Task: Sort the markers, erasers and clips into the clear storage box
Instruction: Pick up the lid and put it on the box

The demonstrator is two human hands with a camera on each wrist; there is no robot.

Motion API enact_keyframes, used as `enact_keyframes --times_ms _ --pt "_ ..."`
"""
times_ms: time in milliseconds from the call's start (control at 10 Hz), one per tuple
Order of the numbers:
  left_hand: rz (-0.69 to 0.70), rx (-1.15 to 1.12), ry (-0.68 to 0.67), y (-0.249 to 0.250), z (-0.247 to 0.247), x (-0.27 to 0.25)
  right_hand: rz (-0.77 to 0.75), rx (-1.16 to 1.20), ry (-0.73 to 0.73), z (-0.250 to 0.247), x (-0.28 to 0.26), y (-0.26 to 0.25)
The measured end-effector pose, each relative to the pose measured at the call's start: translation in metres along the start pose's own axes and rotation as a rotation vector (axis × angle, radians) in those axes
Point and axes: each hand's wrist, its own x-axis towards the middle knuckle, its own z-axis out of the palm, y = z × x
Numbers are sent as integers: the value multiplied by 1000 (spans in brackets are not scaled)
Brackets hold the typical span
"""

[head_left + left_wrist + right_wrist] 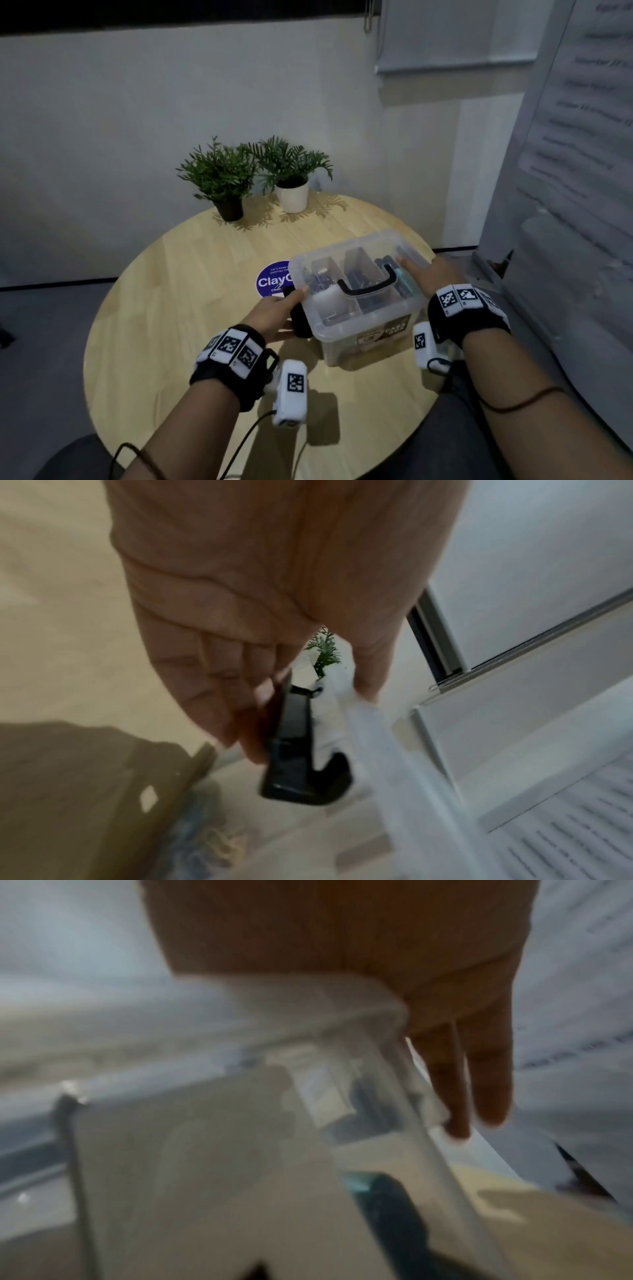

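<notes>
The clear storage box [363, 334] stands on the round wooden table [191, 274] with its lid [359, 251] on and a black handle [368, 287] across the top. Dark markers [404, 284] and small items show dimly through the lid in divided compartments. My left hand [274, 313] is at the box's left end, where its fingers curl behind the black side latch [294, 750] and the thumb presses on the lid edge. My right hand [431, 277] lies flat on the lid's right side, with straight fingers [489, 1096] reaching past the rim. A teal marker [383, 1199] shows through the box wall.
Two potted plants, one in a black pot [229, 205] and one in a white pot [293, 195], stand at the table's far edge. A purple round sticker [272, 281] lies left of the box. A board with writing [575, 137] stands close on the right.
</notes>
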Motion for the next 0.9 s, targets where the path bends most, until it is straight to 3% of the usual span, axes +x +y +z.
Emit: enact_keyframes --times_ms 200,500,700,800,900 --pt "196 241 212 23 16 28 -58 -107 297 13 -1 -5" --pt "308 488 406 26 52 43 -33 -98 333 29 -7 -15" --pt "309 670 385 38 53 43 -81 -208 326 26 -6 -19" --pt "347 767 298 44 36 34 -81 -239 323 19 -14 -20" --pt "457 711 195 25 8 25 -282 -310 406 24 -35 -35"
